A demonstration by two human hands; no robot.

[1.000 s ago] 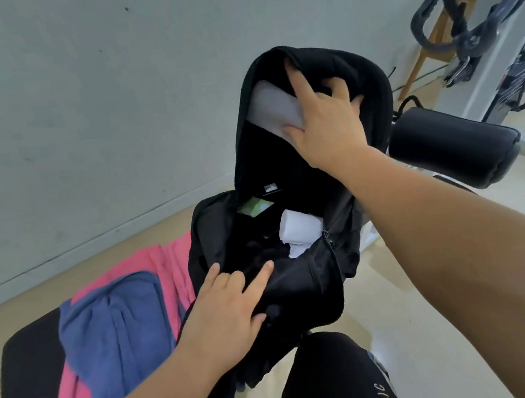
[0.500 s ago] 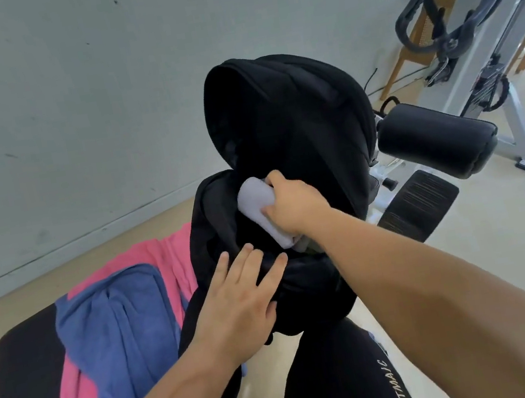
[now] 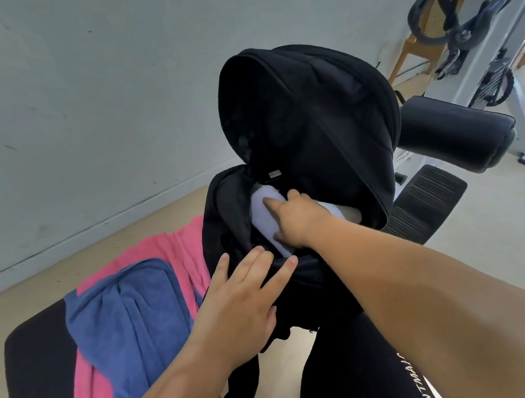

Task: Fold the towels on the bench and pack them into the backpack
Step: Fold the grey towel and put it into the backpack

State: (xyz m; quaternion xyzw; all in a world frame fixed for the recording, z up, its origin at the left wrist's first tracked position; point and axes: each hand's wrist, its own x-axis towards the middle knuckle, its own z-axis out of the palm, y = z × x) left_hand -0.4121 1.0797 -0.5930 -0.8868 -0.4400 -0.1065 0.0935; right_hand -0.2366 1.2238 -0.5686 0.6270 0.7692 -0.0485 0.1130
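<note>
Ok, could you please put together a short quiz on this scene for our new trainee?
1. Fill in: on the bench, the blue towel lies on top of the ___ towel.
2. True or false: the left hand lies flat on the backpack.
3. Where is the white towel? A on the floor; B in the right hand, at the backpack's opening; C on the bench.
Key: 1 pink towel; 2 true; 3 B.
</note>
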